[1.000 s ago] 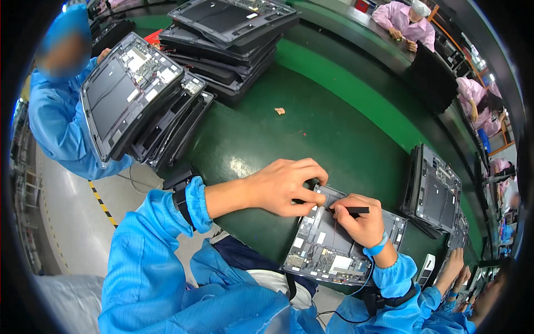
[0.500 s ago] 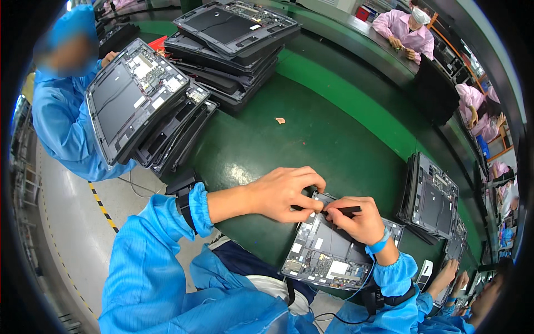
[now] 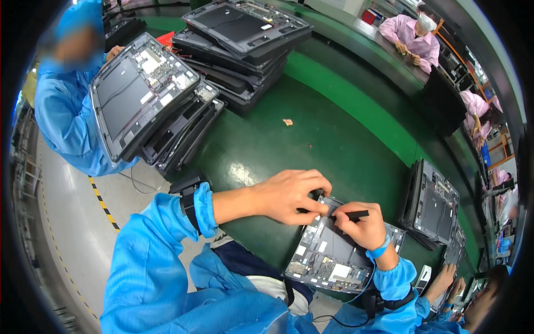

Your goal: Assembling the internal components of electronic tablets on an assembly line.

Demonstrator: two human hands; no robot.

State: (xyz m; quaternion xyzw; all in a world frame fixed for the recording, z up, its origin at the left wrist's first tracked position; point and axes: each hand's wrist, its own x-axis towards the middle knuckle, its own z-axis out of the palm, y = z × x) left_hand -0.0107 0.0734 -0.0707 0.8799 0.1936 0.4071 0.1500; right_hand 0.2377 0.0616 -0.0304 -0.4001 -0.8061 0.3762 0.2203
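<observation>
An opened device chassis [image 3: 318,245], dark grey with a bared circuit board along its near side, lies before me on the green bench. My left hand [image 3: 297,196] reaches over its far left corner, fingers pinched together. A small dark end [image 3: 302,210] shows under those fingers; its kind is hidden. Close beside it, my right hand [image 3: 362,225] grips a black pen-shaped tool [image 3: 356,214] whose tip points at the chassis edge near the left fingertips. A blue wrist strap [image 3: 380,248] with a cord circles my right wrist.
Stacks of similar chassis stand at the far left [image 3: 147,94], behind it [image 3: 245,28] and to the right [image 3: 434,203]. A small tan scrap [image 3: 287,122] lies on the bench [image 3: 261,145]. A co-worker in blue [image 3: 69,122] stands left; another person's hands [image 3: 445,278] work at lower right.
The whole view has shifted slightly, moving the scene a little to the right. The right hand has changed its angle slightly, still holding the black tool; the left hand stays at the corner.
</observation>
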